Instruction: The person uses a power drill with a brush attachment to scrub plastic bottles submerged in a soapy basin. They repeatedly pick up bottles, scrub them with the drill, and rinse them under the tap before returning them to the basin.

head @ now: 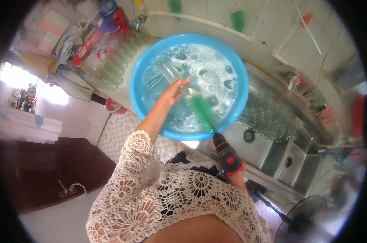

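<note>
A wide blue plastic basin (134, 76) of sudsy water holds several clear glass vessels, partly under the foam. Over it, my left hand (175, 91) grips the near end of a clear glass vessel (169, 71), tilted with its far end up and left. My right hand (240, 174), mostly hidden behind the tool, holds a black and red cordless drill (227, 156). A green bristle bottle brush (203, 112) is fitted in its chuck and looks blurred. The brush's pale tip (190, 95) lies just below my left hand, outside the glass.
Right of the basin, many clear glass vessels (267, 115) lie in a steel sink (232, 138). Rows of glass vessels (113, 68) stand on the counter at left. Green brushes (238, 20) hang by a white wall pipe (198, 19). A fan (298, 221) stands at lower right.
</note>
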{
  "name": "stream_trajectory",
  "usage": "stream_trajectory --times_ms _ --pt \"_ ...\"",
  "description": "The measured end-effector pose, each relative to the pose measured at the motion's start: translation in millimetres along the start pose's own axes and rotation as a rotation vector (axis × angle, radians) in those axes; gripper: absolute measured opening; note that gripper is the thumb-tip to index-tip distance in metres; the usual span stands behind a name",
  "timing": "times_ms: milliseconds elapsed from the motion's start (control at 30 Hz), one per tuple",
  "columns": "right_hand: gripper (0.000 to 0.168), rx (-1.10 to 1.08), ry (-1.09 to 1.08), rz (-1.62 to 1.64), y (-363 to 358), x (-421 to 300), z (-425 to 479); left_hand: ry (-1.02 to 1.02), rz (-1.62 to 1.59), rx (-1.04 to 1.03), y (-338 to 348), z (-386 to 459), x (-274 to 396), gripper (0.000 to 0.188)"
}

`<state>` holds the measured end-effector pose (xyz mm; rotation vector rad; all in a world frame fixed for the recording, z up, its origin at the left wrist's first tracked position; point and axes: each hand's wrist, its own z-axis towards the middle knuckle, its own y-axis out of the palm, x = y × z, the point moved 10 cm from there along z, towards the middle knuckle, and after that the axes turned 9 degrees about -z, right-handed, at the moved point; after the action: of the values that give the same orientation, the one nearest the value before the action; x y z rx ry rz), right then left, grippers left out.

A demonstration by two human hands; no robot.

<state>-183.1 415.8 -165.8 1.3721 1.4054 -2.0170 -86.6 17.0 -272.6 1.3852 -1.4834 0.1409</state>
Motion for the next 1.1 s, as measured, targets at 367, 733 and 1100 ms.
stream_trajectory --times_ms 367,733,1100 --pt "0.034 0.089 0.112 0.37 28.5 30.2 39.5 -0.267 -0.352 -0.142 84.7 -20.0 -32.0 0.037" --pt "0.016 0.085 0.152 0.283 21.8 17.8 65.1 -0.253 -0.618 -0.248 129.4 -51.4 -72.0 0.026" --pt "0.02 0.062 0.363 0.617 40.6 46.5 60.9 -0.154 -0.526 -0.271 133.6 -42.3 -68.7 0.021"
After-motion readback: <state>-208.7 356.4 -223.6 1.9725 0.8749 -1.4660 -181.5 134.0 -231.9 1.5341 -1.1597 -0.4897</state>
